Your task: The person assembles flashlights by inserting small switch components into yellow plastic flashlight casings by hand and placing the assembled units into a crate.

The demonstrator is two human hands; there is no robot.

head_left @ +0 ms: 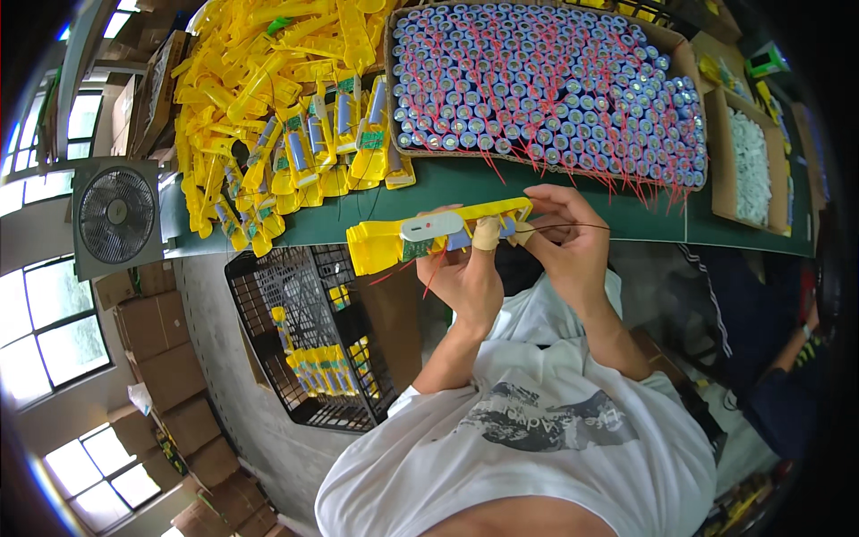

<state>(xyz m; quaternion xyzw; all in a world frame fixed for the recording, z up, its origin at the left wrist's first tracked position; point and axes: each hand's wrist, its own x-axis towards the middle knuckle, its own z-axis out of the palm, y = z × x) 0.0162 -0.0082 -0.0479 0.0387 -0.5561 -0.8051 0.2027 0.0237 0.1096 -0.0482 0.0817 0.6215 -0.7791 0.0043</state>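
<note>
A long yellow plastic housing [376,243] is held up in front of my chest, just off the table's near edge. Inside it are a blue battery cell [458,240] and a green circuit board; a pale oval panel [432,225] covers part of its side. My left hand [474,291] grips its middle from below, the wrapped thumb pressing on it. At its narrow right end, my right hand [573,246] is closed, fingers and thumb around the tip. Red wires [436,273] dangle by my left fingers. A thin dark wire runs past my right fingers.
A carton of upright blue cells [546,89] with red wires stands on the green table [447,190]. Left of it lie piled yellow housings [259,63], some fitted with cells. A black crate [309,336] is below, a fan [116,213] at left, another person [774,385] at right.
</note>
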